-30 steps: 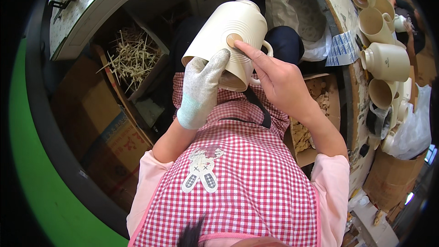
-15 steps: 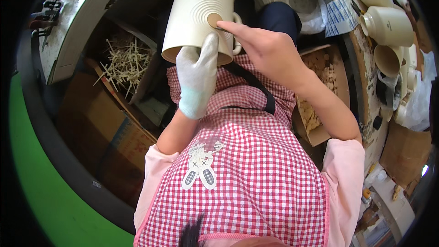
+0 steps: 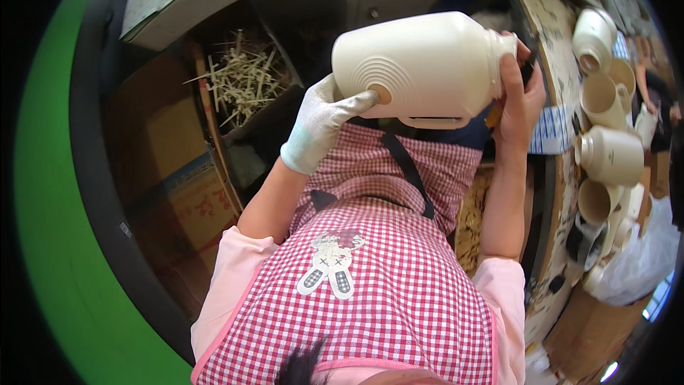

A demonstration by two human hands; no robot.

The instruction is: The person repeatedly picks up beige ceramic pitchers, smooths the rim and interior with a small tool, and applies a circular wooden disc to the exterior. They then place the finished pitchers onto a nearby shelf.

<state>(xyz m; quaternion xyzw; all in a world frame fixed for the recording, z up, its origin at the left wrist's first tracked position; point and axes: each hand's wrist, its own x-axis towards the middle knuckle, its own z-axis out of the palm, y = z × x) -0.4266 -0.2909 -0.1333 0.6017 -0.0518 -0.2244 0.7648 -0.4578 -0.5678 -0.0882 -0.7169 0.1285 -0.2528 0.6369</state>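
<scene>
A cream plastic jug body (image 3: 427, 53) lies on its side in the air above my lap. Its neck (image 3: 504, 50) points right, and the loop handle (image 3: 436, 122) is on the near side. Concentric ridges circle one part of the wall, with a round tan disc (image 3: 383, 93) among them. My left hand (image 3: 318, 125), in a white glove, grips the jug's base end, its thumb against the disc. Around the neck closes my bare right hand (image 3: 519, 103); some of its fingers are hidden behind. A small dark thing by those fingers is unclear.
A box of thin pale sticks (image 3: 242, 82) stands left of my lap. On the right, a worn bench (image 3: 552, 242) carries several cream jug bodies (image 3: 611, 157) and a clear plastic bag (image 3: 638, 257). Tan scraps (image 3: 472, 224) fill a box beside my right leg. Another person's arm (image 3: 646, 85) shows far right.
The jug has turned from neck-up to lying sideways, neck to the right, and moved right. My right hand has gone from the disc to the neck; my left thumb now touches the disc.
</scene>
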